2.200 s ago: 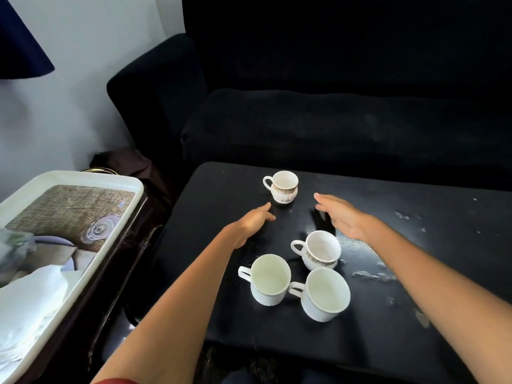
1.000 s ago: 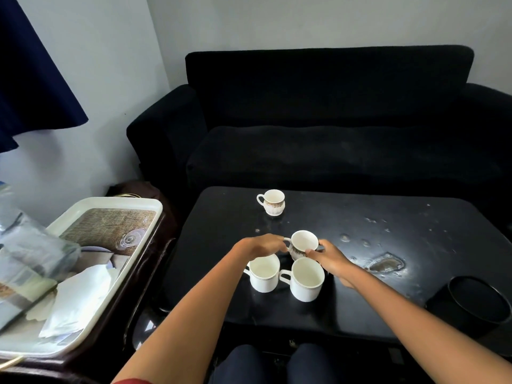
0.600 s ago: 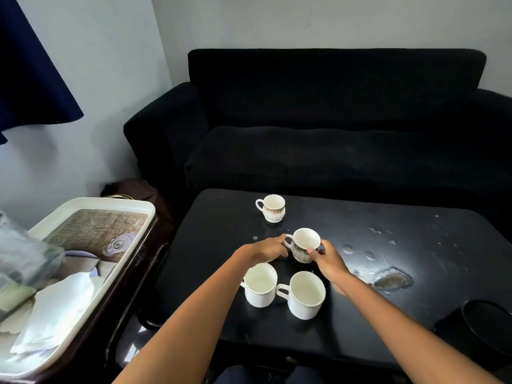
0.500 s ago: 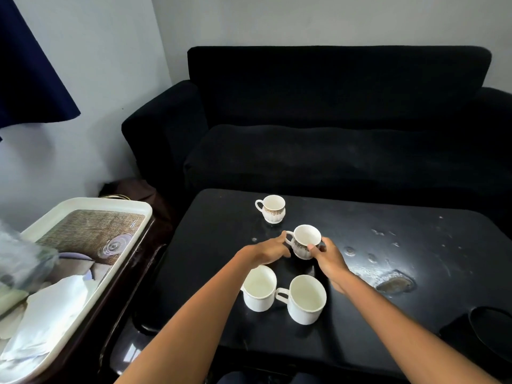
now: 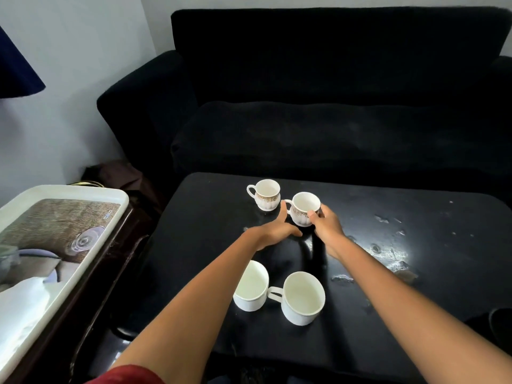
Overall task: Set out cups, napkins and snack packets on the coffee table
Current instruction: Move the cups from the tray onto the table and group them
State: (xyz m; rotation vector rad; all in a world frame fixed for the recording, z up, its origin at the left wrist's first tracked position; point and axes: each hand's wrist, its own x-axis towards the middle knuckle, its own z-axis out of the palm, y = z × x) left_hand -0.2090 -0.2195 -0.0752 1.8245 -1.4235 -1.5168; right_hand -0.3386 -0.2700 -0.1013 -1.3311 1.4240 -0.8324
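Head view | both hands on patterned cup (image 5: pixel 303 208) at far-centre of black bench (image 5: pixel 415 273) | right hand (image 5: pixel 327 225) clamped on its right side | left hand (image 5: pixel 277 230) fingers against its handle side | second patterned cup (image 5: pixel 265 194) just left-behind | two plain white cups (image 5: pixel 277 295) near edge, touching | white tray (image 5: pixel 83 245) with napkins on side stand, left

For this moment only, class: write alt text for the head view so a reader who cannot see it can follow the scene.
Two bare hands, left and right, hold a patterned cup on a black table, beside a matching cup. Two plain white cups stand nearer the person. A white tray sits to the left, a black sofa behind.
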